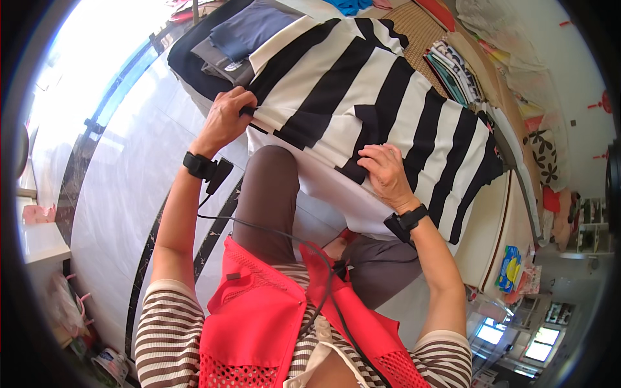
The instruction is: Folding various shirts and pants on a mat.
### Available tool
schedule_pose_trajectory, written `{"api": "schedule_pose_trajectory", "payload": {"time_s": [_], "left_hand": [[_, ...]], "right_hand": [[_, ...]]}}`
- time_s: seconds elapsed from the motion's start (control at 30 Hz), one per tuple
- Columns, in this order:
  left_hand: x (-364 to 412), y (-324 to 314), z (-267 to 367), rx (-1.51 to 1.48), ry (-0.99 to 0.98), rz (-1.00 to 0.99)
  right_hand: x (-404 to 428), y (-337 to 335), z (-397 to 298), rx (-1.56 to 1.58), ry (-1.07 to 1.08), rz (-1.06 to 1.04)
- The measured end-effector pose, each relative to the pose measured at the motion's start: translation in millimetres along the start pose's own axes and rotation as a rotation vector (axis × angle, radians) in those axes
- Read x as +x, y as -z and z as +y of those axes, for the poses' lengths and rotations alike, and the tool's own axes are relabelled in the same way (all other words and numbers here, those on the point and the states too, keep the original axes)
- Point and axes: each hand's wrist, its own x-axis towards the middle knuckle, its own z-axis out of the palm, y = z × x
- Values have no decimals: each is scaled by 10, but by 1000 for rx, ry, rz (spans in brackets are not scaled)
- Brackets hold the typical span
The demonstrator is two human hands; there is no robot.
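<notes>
A black-and-white striped garment (339, 87) lies spread over the surface before me, with its near edge partly folded over. My left hand (232, 114) grips the garment at its near left corner, fingers closed on a black part. My right hand (383, 169) rests on the near edge, further right, with its fingers bent over the striped cloth; whether it pinches the cloth is hard to tell. White cloth (335, 194) hangs below the garment's near edge, above my legs.
Folded grey-blue clothing (257, 29) and a dark grey garment (233, 65) lie at the far left. A stack of folded clothes (453, 72) sits on a woven mat (412, 29) at the far right. A cable runs from my wrist devices across my lap.
</notes>
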Motion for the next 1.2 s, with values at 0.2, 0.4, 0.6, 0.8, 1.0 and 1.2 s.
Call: {"api": "schedule_pose_trajectory", "payload": {"time_s": [0.2,0.4,0.6,0.8,1.0,1.2], "left_hand": [[-60,-6,-19,142,-73,66],[-180,187,365,460,-110,50],[-111,-95,991,109,-135,76],[144,-752,1101,231,-198,-132],[108,-867,958,249,-164,-172],[123,-847,960,213,-154,-193]], "right_hand": [[4,34,-95,-87,20,57],[-113,15,-176,19,-51,59],[400,172,143,198,-236,214],[1000,-146,807,260,-756,-75],[851,-268,1145,386,-1005,-86],[750,-123,835,-7,-853,30]]}}
